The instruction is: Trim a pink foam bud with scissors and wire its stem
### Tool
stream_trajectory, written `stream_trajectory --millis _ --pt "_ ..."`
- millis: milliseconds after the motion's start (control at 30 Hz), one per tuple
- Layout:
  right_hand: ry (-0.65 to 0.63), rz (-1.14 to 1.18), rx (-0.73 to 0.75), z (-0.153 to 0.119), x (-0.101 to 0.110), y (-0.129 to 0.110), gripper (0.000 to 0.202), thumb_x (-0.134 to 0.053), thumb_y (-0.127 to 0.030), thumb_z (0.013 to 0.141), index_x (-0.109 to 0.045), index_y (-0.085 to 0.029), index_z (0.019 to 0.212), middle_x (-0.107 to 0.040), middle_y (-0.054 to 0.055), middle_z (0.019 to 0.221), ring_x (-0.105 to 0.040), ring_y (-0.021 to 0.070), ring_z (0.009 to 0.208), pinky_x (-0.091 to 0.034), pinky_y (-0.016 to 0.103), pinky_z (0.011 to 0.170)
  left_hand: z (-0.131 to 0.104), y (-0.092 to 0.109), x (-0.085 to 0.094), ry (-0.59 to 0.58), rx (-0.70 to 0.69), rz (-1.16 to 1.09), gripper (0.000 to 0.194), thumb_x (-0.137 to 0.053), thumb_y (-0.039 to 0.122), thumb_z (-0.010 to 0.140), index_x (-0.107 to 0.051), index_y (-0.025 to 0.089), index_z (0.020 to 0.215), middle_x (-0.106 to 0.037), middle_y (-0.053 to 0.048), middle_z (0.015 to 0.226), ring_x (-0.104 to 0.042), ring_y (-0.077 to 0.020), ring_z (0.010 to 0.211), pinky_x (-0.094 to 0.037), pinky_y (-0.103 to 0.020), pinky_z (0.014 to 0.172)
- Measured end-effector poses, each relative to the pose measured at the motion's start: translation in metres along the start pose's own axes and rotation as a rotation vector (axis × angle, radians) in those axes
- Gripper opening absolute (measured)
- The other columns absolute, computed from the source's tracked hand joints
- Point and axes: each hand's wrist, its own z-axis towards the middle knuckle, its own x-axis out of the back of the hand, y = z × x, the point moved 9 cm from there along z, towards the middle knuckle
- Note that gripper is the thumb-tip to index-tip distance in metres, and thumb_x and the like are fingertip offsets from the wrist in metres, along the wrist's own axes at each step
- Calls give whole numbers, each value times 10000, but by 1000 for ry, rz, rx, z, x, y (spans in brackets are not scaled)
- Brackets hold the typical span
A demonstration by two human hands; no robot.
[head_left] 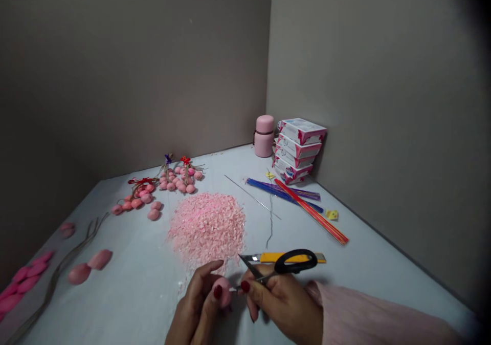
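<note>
My left hand (201, 304) pinches a small pink rounded piece (224, 295) between thumb and fingers, low in the middle of the view. My right hand (282, 296) grips a pair of black-handled scissors (295, 262) with the blades spread. One blade points up and to the left; the other reaches the side of the pink piece. Just beyond the hands lies a heap of pink shavings (207, 227). A yellow utility knife (272, 257) rests behind the scissors, partly covered by them.
Bunches of pink balls (178, 181) tied with cord and ribbon lie at back left. Loose pink pieces (80, 273) and brown cords (57, 278) are at left. A long needle (253, 197), blue strips (284, 194), red strips (312, 212), stacked boxes (297, 150) and a pink flask (264, 137) stand farther back.
</note>
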Motion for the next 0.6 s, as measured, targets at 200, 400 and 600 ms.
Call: stream_trajectory --millis 200,400,600 --pt "11 85 -64 2 0 3 503 -420 -611 862 -550 -174 649 -491 -34 491 -414 113 476 -338 242 526 6 -5 1 -18 76 -136 370 -536 533 793 -598 236 1006 -598 63 582 -555 -129 532 -447 -235 587" --pt "11 136 -115 5 1 6 566 -397 -660 842 -606 -146 729 -488 -39 453 -403 110 440 -344 247 528 9 -30 -7 -111 245 -325 379 -542 557 769 -621 187 782 -526 47 513 -461 -116 435 -383 -224 425" --pt "-69 105 -129 3 -8 6 543 -408 -656 834 -542 -161 656 -457 -43 452 -345 92 410 -279 217 451 8 -4 -4 -82 -40 121 296 -657 474 713 -598 193 642 -438 55 526 -342 -101 478 -278 -232 486"
